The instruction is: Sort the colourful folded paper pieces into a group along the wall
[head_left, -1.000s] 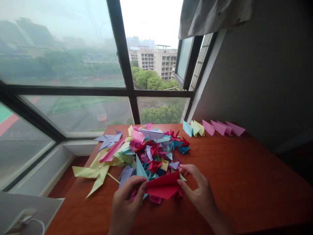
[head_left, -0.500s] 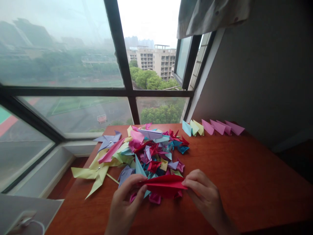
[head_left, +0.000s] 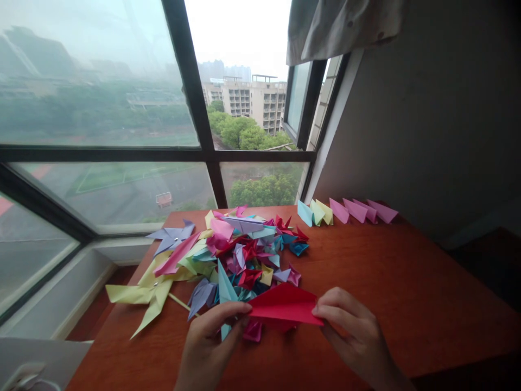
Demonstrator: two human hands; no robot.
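A red paper plane (head_left: 284, 305) is held up between both hands, over the near side of a heap of folded paper. My left hand (head_left: 214, 336) pinches its left end between thumb and fingers. At its right end, my right hand (head_left: 353, 326) grips the edge with thumb and fingertips. One red wing faces me, tilted. Just behind the plane lies the heap of origami pieces (head_left: 244, 252) in many colours. A light blue folded point (head_left: 225, 285) rises close to my left fingers. The plane covers part of the heap's front.
A yellow pinwheel (head_left: 157, 288) and a purple pinwheel (head_left: 176, 237) lie left of the heap. Several folded paper planes, including a pink one (head_left: 354, 210), stand in a row at the back of the brown table (head_left: 407, 293). A window (head_left: 163, 155) borders the table behind.
The red plane has tilted so that more of its upper wing shows. Both hands sit slightly further right relative to the heap. The whole view has shifted a little.
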